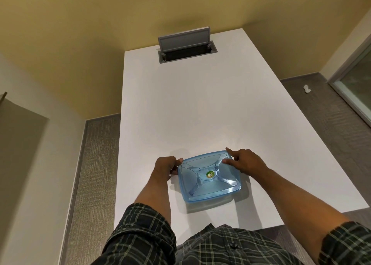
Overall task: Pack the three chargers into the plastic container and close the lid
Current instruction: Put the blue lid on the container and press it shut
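Note:
A blue translucent plastic container (pixel 208 186) sits on the white table near its front edge, with its lid (pixel 192 174) on top and a small green sticker at the lid's centre. My left hand (pixel 166 166) grips the container's far left corner. My right hand (pixel 244 160) rests on the far right corner of the lid, fingers spread and pressing down. No chargers are visible; whatever lies inside the container is hidden by the lid.
The white table (pixel 190 108) stretches away from me. At its far end a grey cable hatch (pixel 186 44) stands with its flap raised. Grey carpet lies on both sides, and a glass door frame (pixel 353 80) is at the right.

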### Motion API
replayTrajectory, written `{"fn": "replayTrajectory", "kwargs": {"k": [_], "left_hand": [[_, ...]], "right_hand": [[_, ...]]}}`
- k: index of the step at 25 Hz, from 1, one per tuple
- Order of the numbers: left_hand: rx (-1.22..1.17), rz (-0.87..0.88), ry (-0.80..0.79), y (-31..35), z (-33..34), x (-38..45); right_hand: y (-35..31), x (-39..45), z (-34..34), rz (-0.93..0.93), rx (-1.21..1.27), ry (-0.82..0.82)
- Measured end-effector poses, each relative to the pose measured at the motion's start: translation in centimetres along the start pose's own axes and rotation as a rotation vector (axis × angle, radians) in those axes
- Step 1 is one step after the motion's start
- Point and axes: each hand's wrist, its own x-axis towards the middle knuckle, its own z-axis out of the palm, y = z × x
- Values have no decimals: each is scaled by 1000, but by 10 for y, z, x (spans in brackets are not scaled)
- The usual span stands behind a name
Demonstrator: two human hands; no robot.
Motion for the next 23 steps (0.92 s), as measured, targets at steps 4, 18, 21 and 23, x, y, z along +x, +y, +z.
{"fn": "replayTrajectory", "kwargs": {"k": [4, 18, 21, 23], "left_hand": [[-11, -28, -14, -1, 0, 0], [499, 686, 238, -12, 19, -23], [841, 776, 248, -11, 18, -29], [1015, 854, 234, -12, 12, -29]], "right_hand": [[-5, 9, 7, 124, 451, 156], [-14, 23, -3, 218, 454, 74], [-14, 18, -3, 207, 443, 66], [-15, 15, -4, 181, 429, 63]]}}
